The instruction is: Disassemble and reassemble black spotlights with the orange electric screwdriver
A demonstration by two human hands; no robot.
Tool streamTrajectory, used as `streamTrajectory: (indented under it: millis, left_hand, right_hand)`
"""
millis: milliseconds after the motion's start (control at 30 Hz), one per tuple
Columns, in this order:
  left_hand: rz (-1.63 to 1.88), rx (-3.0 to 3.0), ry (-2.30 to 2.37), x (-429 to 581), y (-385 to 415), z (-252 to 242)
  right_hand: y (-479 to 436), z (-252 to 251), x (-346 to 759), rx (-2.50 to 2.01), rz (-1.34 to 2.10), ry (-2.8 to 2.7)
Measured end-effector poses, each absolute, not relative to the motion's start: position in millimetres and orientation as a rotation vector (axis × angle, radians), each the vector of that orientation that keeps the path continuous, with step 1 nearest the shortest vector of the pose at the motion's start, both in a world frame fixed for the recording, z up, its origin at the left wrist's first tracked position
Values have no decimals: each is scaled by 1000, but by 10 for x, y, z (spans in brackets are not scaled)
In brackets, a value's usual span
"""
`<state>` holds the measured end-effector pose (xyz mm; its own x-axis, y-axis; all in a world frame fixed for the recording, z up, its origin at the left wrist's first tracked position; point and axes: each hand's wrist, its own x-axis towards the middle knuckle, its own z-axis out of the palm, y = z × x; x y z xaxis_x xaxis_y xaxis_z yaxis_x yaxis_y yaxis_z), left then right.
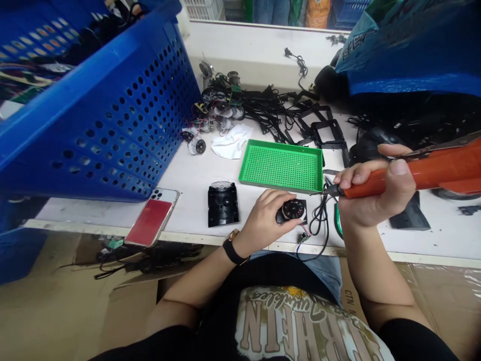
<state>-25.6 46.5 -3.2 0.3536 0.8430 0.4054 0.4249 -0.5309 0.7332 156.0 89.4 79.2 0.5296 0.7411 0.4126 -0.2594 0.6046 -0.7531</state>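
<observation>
My left hand (271,214) grips a small dark device with a round, dial-like face (293,209) near the table's front edge. Wires run from it to a small circuit board (302,237) and a black cable (320,215). Wrapped around an orange electric screwdriver (379,181), my right hand (379,188) holds it nearly level, its tip pointing left. The tip is above the right end of a green perforated tray (281,165), apart from the device. Left of my left hand stands a black plastic housing (223,205) with a wire grille on top.
A large blue crate (112,110) full of parts takes up the left. A phone (153,216) overhangs the front edge. Behind the tray lie a white cloth (232,141), tangled black cables (268,108) and black frames (326,131). A blue bag (413,65) fills the back right.
</observation>
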Motion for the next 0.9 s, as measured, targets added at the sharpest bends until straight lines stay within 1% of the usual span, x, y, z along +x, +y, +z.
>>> streamTrajectory:
  millis: [133, 500, 900]
  left_hand:
    - [966, 2136, 1130, -140, 508, -82]
    - [1010, 2124, 1112, -142, 458, -118]
    - [1022, 2085, 1097, -111, 451, -83]
  right_hand:
    - [838, 813, 1593, -691, 635, -826]
    - [686, 806, 1411, -700, 890, -908]
    - [665, 723, 1372, -679, 950, -1026]
